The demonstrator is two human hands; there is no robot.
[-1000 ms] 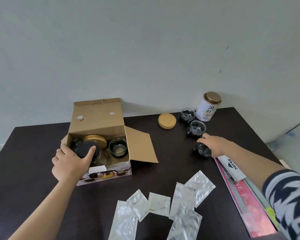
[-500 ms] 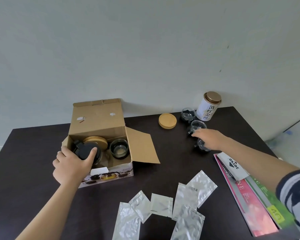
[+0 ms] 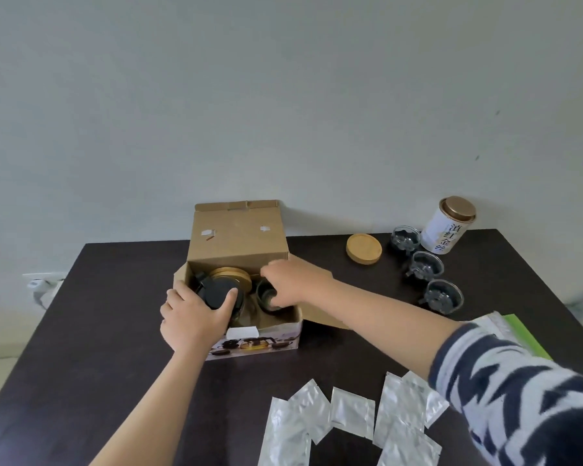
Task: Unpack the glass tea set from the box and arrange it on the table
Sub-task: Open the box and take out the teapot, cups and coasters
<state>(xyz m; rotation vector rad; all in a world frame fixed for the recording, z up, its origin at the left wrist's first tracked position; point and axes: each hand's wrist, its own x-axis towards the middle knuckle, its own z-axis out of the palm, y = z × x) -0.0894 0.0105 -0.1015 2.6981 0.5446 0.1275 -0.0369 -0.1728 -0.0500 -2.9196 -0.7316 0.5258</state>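
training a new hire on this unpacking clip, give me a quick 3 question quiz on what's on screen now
1. True or false: three glass cups already stand on the table outside the box.
2. Which hand reaches for the cup in the box?
A. left hand
B. right hand
C. neither
3. Fill in: the left hand rests on the black ____ of the teapot.

Key
1. True; they stand in a row near the tea tin.
2. B; the right hand is at that cup.
3. lid
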